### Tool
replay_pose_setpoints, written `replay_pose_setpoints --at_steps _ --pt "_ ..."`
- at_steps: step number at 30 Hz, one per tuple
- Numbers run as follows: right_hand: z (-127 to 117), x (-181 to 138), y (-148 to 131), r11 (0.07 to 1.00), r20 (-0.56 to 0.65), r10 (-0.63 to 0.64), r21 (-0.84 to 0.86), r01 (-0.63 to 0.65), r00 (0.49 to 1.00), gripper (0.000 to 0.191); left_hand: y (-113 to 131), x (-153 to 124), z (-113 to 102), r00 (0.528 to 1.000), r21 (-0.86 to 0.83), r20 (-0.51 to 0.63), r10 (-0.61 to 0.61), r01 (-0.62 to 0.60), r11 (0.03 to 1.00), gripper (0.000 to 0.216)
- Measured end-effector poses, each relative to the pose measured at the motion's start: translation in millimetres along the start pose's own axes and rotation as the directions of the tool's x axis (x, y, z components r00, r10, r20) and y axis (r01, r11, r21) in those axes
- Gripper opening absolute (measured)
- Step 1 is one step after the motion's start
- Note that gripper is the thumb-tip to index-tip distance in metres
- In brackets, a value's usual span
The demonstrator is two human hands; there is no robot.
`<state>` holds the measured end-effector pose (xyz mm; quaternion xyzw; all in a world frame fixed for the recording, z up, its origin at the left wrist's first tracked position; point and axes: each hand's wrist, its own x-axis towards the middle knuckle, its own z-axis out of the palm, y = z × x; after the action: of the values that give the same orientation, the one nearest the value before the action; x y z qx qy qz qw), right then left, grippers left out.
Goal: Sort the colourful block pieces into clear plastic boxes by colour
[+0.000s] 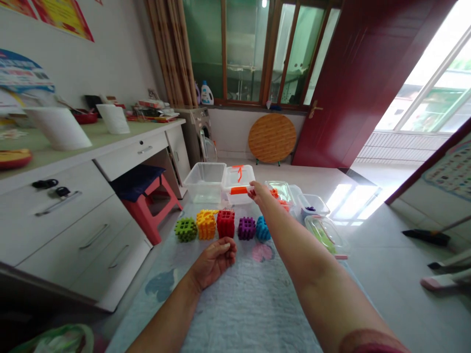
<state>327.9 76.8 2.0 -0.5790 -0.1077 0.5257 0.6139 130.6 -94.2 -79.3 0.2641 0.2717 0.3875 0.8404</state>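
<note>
My left hand rests on the pale blue cloth, its fingers curled in and nothing visible in them. Just beyond it stands a row of block stacks: green, yellow, red, purple and blue. My right hand reaches past the row, fingers closed at the right front corner of a lidded clear plastic box with an orange latch and handle. The fingertips are partly hidden. An uncovered clear bin stands left of that box.
On the right are clear containers with orange pieces, dark purple pieces and green pieces. A pink stool and a white desk are on the left. A round wooden tabletop leans at the back wall.
</note>
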Motion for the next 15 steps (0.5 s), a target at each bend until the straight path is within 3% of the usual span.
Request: replay_pose_setpoints --at_steps 4,8,13,15 --pt "-5 -11 -14 0.995 0.005 -0.048 0.088 0.048 0.999 0.021 0 1 0 1.000 0.000 0.004 -0.013 0.013 1.000 0.019" --pt "-25 -36 -41 0.985 0.088 -0.100 0.151 0.086 0.991 0.018 0 1 -1 1.000 0.010 0.012 -0.008 0.008 1.000 0.018" --pt "-82 -86 -71 0.984 0.214 -0.128 0.148 0.097 0.968 0.014 -1 -2 -2 0.999 0.042 0.025 0.020 -0.021 0.999 0.018" --pt "-114 -106 -73 0.985 0.380 -0.169 0.090 0.146 0.909 0.012 -1 -3 -2 0.999 0.066 0.032 0.024 -0.026 0.997 0.020"
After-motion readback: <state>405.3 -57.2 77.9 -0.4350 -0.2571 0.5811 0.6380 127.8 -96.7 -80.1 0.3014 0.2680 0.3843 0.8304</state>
